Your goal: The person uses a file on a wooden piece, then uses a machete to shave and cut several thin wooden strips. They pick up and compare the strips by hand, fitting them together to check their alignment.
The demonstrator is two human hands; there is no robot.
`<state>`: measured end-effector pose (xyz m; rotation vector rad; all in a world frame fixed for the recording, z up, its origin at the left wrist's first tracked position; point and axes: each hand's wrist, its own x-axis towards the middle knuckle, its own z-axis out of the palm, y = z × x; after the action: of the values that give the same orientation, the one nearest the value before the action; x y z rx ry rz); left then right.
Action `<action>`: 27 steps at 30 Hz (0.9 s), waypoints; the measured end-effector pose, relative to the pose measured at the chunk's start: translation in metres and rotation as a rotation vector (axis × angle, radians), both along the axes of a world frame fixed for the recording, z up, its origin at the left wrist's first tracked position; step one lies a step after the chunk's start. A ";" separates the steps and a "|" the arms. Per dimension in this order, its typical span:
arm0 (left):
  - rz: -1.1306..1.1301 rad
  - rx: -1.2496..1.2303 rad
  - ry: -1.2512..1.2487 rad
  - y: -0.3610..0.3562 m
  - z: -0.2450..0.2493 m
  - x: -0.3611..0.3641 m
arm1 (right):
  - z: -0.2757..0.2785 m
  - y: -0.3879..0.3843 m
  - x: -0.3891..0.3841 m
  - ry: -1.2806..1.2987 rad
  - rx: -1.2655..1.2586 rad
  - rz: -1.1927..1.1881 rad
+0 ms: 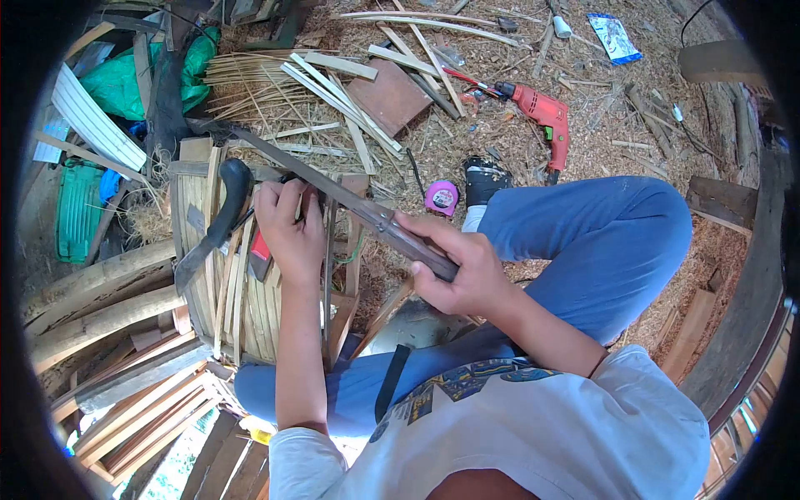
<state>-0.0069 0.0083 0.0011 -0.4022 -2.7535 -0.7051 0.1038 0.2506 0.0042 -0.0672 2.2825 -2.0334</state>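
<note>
My right hand (pixel 462 262) is wrapped around the thick brown handle of a long, narrow dark blade (pixel 308 173), which looks like a machete. The blade slants up and left past my left hand. My left hand (pixel 289 218) is closed just below the blade, its fingers curled in; a small dark thing shows by the fingertips, too hidden to name. Left of it, a knife with a curved black handle (pixel 223 212) lies on the slatted wooden bench (pixel 198 287). A red-and-dark object (pixel 261 247) rests beside my left wrist, partly covered.
A red power drill (pixel 540 117) lies on the shaving-covered ground, with a pink tape measure (pixel 442 197) near my foot. Thin wooden strips (pixel 342 100) and a brown board (pixel 390 96) lie ahead. Stacked planks (pixel 142 417) stand at lower left, and a green bag (pixel 117 83) at upper left.
</note>
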 end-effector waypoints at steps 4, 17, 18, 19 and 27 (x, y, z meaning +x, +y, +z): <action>0.007 -0.012 0.000 0.001 0.000 -0.001 | 0.002 0.002 -0.004 -0.021 -0.011 -0.018; 0.012 0.014 -0.012 0.001 -0.002 0.002 | 0.008 0.001 -0.012 -0.095 -0.010 0.065; 0.009 0.022 -0.009 0.001 0.000 0.002 | 0.006 0.000 -0.009 -0.063 -0.021 0.030; 0.005 0.030 -0.005 0.002 0.001 0.001 | 0.002 0.000 -0.005 -0.031 -0.033 -0.005; 0.014 0.041 -0.017 0.002 0.000 0.002 | 0.006 -0.004 -0.014 -0.051 -0.056 -0.012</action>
<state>-0.0050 0.0103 0.0006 -0.3703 -2.7503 -0.7630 0.0902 0.2467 0.0104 -0.0055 2.2015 -2.0801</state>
